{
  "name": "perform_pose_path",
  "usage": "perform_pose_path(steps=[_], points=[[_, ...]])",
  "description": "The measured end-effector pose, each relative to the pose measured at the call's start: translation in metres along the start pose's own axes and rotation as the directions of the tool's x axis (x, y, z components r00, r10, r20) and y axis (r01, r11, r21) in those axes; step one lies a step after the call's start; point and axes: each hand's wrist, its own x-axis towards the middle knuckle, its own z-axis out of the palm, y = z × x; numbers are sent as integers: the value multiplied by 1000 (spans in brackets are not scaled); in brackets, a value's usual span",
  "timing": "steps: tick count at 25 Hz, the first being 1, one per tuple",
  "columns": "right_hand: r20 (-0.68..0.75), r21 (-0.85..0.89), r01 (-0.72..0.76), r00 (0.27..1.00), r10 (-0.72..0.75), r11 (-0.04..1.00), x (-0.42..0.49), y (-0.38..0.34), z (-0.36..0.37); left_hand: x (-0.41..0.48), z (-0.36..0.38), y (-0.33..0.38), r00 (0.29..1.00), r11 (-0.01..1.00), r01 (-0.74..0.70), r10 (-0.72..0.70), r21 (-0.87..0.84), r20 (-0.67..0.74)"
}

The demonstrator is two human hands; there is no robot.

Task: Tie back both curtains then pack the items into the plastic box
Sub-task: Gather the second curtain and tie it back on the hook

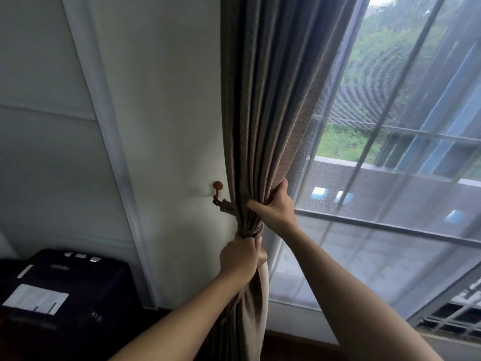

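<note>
The brown curtain [260,113] hangs gathered into a tight bundle beside the wall [169,100], at the window's left edge, its long axis running straight up and down; the tieback band [251,231] circles its waist, and both hands sit on that same line, one above the other. The right hand [276,207] is the upper grip, fingers curled round the folds just above the band; the left hand [240,257] is the lower grip, a fist closed round the bundle just under the band and touching it. The hook [218,187] is on the wall to the left of both grips, a little higher than the band; the right hand is the nearer one, so I'd judge any fastening move goes leftward and slightly up. A dark strap piece hangs at the hook; whether it is properly looped on I cannot tell, and the band's far side is hidden behind the folds. The second curtain and the plastic box are out of view; a dark case [65,282] sits lower left, partly cut off.
</note>
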Motion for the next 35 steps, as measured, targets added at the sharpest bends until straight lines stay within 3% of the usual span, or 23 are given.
perform_pose_path(steps=[3, 6, 10, 12, 14, 16, 18, 21, 24, 26, 28, 30, 32, 35], points=[[-11, -25, 10, 1000, -10, 1000, 1, -1, -2, -2, -13, -6, 1000, 984, -27, 23, 178, 21], [-28, -33, 39, 999, -40, 999, -1, 2, -1, 3, -22, -22, 979, 944, -189, 160, 272, 126], [-72, 1, 63, 995, -62, 998, -3, 6, 3, 21, -41, -54, 885, 945, -317, 265, 78, 382], [-110, 3, 54, 992, -54, 999, -4, 12, 6, 27, -46, -77, 889, 942, -326, 279, 75, 364], [-132, 42, 48, 990, -42, 998, -9, 19, 10, 33, -45, -97, 897, 949, -303, 314, -84, 312], [-48, 75, 46, 998, -43, 996, -18, 25, 15, 33, -43, -106, 896, 924, -231, 324, -304, 305], [58, 3, 50, 997, -51, 999, -26, 31, 19, 32, -39, -107, 901, 905, -223, 334, -363, 279], [32, -132, 15, 999, -11, 991, -30, 31, 33, 39, -37, -115, 911, 911, -367, 393, -190, 127], [-69, -116, -94, 994, 86, 989, -28, 23, 49, 52, -54, -128, 830, 871, -418, 481, -259, 282], [-144, -62, -141, 981, 131, 988, -28, 22, 59, 61, -68, -132, 772, 847, -505, 530, -167, 352], [-224, -3, -166, 961, 161, 986, -27, 23, 65, 75, -76, -140, 776, 825, -564, 535, -11, 334], [-272, 27, -173, 947, 173, 985, -26, 26, 66, 91, -84, -149, 796, 837, -547, 518, 6, 313], [-278, 27, -164, 946, 165, 986, -26, 29, 63, 105, -90, -150, 796, 876, -454, 482, -165, 367], [-234, 12, -156, 960, 154, 988, -26, 34, 55, 120, -98, -145, 734, 873, -336, 478, -354, 482]])
